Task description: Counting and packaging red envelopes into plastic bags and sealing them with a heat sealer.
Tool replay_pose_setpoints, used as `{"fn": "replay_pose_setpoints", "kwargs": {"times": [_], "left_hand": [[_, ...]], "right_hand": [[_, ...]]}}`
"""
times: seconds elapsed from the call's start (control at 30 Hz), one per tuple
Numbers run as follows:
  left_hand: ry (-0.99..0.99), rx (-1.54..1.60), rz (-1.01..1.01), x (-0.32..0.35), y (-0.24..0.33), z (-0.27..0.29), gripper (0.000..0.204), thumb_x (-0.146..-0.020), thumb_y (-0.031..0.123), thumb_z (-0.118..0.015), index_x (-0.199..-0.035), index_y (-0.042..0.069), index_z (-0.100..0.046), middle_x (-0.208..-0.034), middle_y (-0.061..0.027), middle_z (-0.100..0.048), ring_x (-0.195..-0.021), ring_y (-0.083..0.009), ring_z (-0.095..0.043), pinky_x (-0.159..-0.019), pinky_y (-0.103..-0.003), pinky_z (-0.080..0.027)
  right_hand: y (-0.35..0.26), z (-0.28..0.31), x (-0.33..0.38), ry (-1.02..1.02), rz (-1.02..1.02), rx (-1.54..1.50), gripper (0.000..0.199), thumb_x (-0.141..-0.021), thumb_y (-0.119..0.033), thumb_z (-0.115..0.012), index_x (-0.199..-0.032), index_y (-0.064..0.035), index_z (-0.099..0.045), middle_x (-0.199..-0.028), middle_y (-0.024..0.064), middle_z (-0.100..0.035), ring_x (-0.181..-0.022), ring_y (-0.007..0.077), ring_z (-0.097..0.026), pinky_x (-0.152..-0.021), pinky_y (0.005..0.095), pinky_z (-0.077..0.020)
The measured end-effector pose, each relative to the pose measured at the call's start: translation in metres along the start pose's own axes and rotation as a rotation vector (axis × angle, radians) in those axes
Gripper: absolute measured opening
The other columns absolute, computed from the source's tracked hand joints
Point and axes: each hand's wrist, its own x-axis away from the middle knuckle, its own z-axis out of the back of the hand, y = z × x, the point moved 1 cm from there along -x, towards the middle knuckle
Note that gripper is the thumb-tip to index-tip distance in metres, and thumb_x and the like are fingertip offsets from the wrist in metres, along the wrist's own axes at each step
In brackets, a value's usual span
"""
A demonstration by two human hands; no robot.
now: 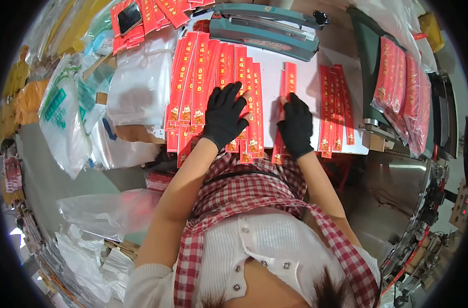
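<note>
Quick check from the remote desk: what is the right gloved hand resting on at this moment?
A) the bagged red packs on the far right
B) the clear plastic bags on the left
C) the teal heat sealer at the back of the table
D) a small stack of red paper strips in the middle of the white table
D: the right hand lies on the middle stack of red strips, with the heat sealer further back and untouched.
</note>
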Motion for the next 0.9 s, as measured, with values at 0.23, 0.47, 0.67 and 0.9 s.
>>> {"fn": "replay_pose_setpoints", "kwargs": {"times": [0.23,0.47,0.67,0.9], "left_hand": [[0.02,-0.045,0.042,-0.007,0.02,-0.015,0.063,-0.089,0.045,-0.061,-0.142,0.014,-0.047,-0.149,-0.0111,-0.039,-0.139,-0.0285,-0.033,-0.115,-0.053,-0.021],[0.019,-0.015,0.059,0.0,0.014,-0.017,0.058,-0.09,0.038,-0.059,-0.14,0.01,-0.048,-0.147,-0.0124,-0.04,-0.139,-0.0288,-0.034,-0.115,-0.051,-0.022],[0.064,0.039,0.059,0.005,0.012,-0.01,0.055,-0.089,0.032,-0.062,-0.138,0.01,-0.051,-0.145,-0.0123,-0.043,-0.137,-0.0289,-0.037,-0.115,-0.052,-0.024],[0.057,-0.008,0.071,0.0,0.021,-0.01,0.057,-0.089,0.037,-0.061,-0.138,0.01,-0.051,-0.144,-0.0122,-0.044,-0.138,-0.0287,-0.036,-0.116,-0.052,-0.022]], "right_hand": [[0.054,0.027,-0.019,-0.039,-0.201,0.329,0.054,-0.072,-0.008,-0.069,-0.124,-0.0075,-0.058,-0.135,0.0172,-0.052,-0.119,0.0378,-0.05,-0.097,0.0476,-0.0437],[-0.04,-0.004,-0.03,-0.028,0.179,-0.178,0.05,-0.079,-0.013,-0.066,-0.128,-0.0087,-0.057,-0.132,0.0152,-0.054,-0.118,0.0349,-0.052,-0.095,0.0452,-0.0442],[-0.031,-0.007,-0.011,0.078,0.029,-0.166,0.053,-0.076,-0.008,-0.065,-0.128,-0.0106,-0.058,-0.131,0.0151,-0.054,-0.117,0.0354,-0.052,-0.097,0.0441,-0.0442],[-0.005,0.002,-0.005,0.014,-0.067,-0.113,0.057,-0.067,-0.002,-0.069,-0.123,-0.0119,-0.059,-0.132,0.0156,-0.053,-0.118,0.0361,-0.052,-0.096,0.0437,-0.0463]]}}
